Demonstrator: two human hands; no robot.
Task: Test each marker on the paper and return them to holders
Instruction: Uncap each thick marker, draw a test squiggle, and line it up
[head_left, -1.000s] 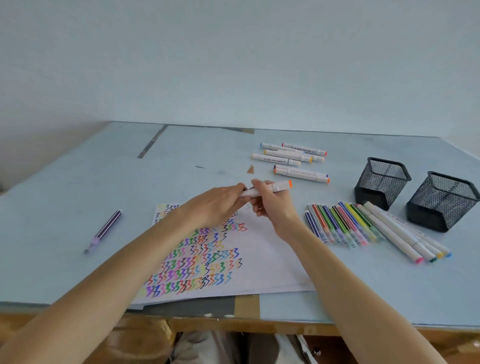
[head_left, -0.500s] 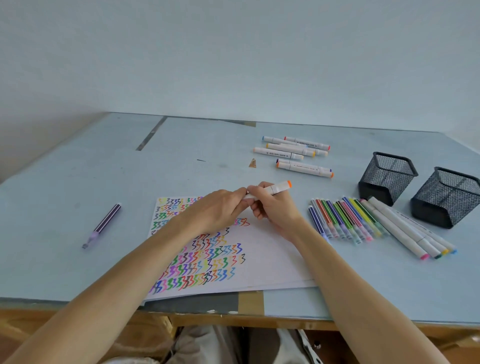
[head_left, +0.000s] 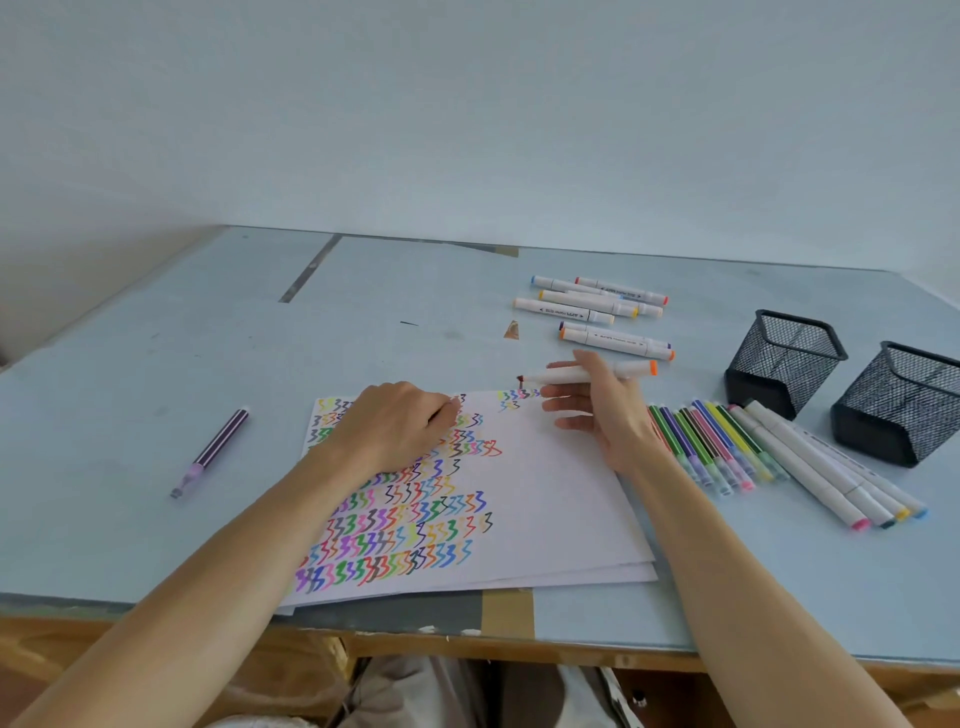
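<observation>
Near the bottom edge of the frame: a strip of tan tape (head_left: 507, 613) on the front lip of the pale blue table (head_left: 156, 364). Just above it, a small stack of white paper (head_left: 545, 493), left half filled with rows of coloured zigzag marks.

Middle of the frame, left of centre: left hand (head_left: 397, 423) knuckles up on the paper, fingers curled under, covering some of the marks; whether anything sits inside the fist cannot be told. Right of centre: right hand (head_left: 597, 410) pinching a white marker (head_left: 587, 373) between thumb and upper fingers, lower fingers spread loose. Marker lying almost level, uncapped dark red tip pointing left and touching the top edge of the paper beside a few small squiggles, orange cap end pointing right.

Far left, well apart from the paper: a purple striped pen (head_left: 210, 452) lying alone. Right of the holding hand: a row of thin coloured pens (head_left: 698, 441) side by side, then four thick white markers (head_left: 826, 473) beside them.

Farther back, right side: two black mesh holders (head_left: 784, 358) standing near each other. Upper centre right: a loose group of six more white markers (head_left: 597, 304) on the table, with a small brown scrap (head_left: 511, 330) just left of them.
</observation>
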